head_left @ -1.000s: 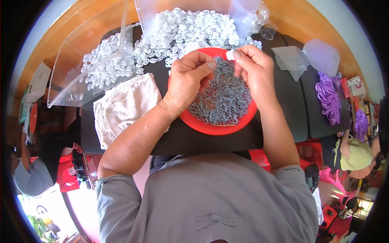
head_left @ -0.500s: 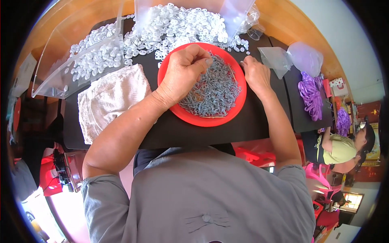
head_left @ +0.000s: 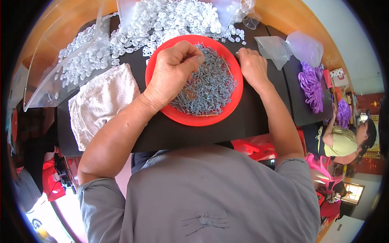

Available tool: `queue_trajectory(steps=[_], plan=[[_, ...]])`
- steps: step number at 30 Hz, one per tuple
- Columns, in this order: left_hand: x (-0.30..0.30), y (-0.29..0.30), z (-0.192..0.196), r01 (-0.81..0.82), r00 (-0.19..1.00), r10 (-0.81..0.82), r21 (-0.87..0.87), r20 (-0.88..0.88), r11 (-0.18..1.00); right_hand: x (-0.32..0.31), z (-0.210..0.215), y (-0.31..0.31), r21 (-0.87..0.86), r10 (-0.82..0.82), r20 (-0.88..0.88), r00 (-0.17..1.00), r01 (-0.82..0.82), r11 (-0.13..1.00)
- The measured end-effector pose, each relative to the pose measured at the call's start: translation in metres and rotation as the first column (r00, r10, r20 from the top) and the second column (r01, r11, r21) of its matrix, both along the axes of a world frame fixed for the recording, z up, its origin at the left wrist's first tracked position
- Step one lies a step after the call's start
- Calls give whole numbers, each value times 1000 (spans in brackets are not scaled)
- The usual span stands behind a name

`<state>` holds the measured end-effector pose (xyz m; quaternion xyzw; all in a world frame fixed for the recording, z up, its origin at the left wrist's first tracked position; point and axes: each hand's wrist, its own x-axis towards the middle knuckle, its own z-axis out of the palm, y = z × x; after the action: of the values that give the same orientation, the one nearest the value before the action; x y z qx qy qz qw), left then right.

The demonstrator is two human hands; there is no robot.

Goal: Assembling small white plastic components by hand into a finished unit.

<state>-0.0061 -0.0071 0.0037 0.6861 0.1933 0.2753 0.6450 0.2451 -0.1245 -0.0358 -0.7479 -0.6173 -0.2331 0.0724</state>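
Note:
A round red plate (head_left: 182, 117) sits on the dark table, heaped with small grey-blue translucent pieces (head_left: 210, 91). Over its upper left part hovers my left hand (head_left: 172, 67), thumb and forefinger pinched together; whatever lies between them is too small or hidden to make out. Just outside the plate's right rim, my right hand (head_left: 253, 67) rests low at the table with its fingers curled in. Its fingertips face away from me, and I cannot see what they grip. Beyond the plate spreads a large pile of small white oval pieces (head_left: 174, 18).
More white ovals lie in a clear plastic bin (head_left: 40, 87) at left. A crumpled cream cloth (head_left: 103, 101) is beside my left forearm. Clear plastic bags (head_left: 273, 50) and purple bundled strands (head_left: 311, 89) lie at right. A person in a yellow-green top (head_left: 342, 141) is farther right.
The whole view has shifted slightly, so the plate and table contents appear a little farther left. Both hands keep nearly the same pose beside and over the plate.

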Motion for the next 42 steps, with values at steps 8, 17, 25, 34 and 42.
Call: queue_trajectory(steps=[8, 17, 25, 34, 42], plan=[[1, 1, -2, -3, 1000, 3, -13, -8, 1000, 7, 4, 6, -70, 38, -75, 996, -43, 997], [2, -1, -5, -13, 1000, 14, 3, -3, 1000, 16, 11, 10, -205, -14, -172, 985, -22, 978], [3, 1, -14, -33, 998, 29, 84, 49, 996, 16, 17, 16, -307, -44, -154, 987, -5, 952], [2, 0, -12, -15, 998, 9, 92, 58, 996, 35, 36, 9, -49, -52, -977, 209, 20, 999], [3, -3, -11, 114, 978, -134, 126, 162, 985, -54, 78, -1, 95, 91, -995, -30, -265, 959]])
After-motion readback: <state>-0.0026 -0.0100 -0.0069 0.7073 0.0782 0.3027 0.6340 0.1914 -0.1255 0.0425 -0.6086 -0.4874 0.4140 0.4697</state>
